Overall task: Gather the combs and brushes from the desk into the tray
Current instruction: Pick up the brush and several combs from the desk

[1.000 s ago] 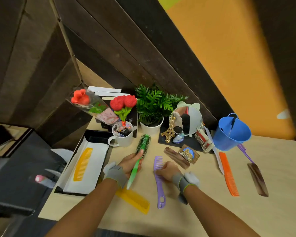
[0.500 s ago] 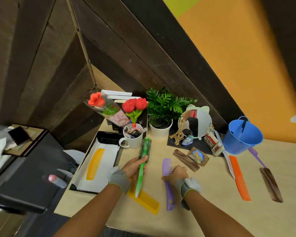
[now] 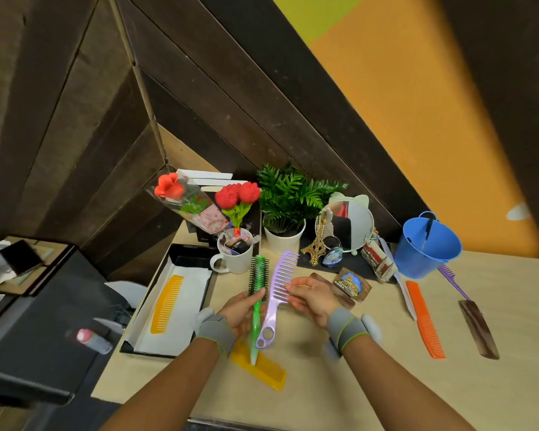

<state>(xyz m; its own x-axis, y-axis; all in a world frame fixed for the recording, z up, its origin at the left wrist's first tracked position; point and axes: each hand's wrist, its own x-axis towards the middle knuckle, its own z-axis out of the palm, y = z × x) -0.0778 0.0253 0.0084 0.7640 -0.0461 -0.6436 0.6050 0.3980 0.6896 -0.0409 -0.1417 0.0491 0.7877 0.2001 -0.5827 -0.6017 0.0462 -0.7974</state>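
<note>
I have my left hand [image 3: 238,309] wrapped around the green round brush [image 3: 257,290], fingers closed on its handle, bristle head pointing away from me toward the white mug [image 3: 234,256]. My right hand [image 3: 311,298] has the lilac wide-tooth comb [image 3: 277,293] pinched by its teeth, fingers narrow on it; its looped handle hangs toward me, close beside the brush, the two long axes nearly parallel.

The tray [image 3: 199,259] lies to the left of the mug, white-lined, with one yellow comb [image 3: 166,303] already flat inside, lengthwise along it. So both held pieces must travel left from here, and their long axes already run much the way the tray does. My left hand is the nearer one; I judge the brush should go in first, the lilac comb after, or pass across to the left.

Still on the desk [image 3: 386,384]: a second yellow comb [image 3: 262,367] just under my left wrist, an orange comb [image 3: 425,318] and a dark brown comb [image 3: 478,328] well right of the mug, a purple tail comb [image 3: 453,283] by the blue bucket [image 3: 427,244].
</note>
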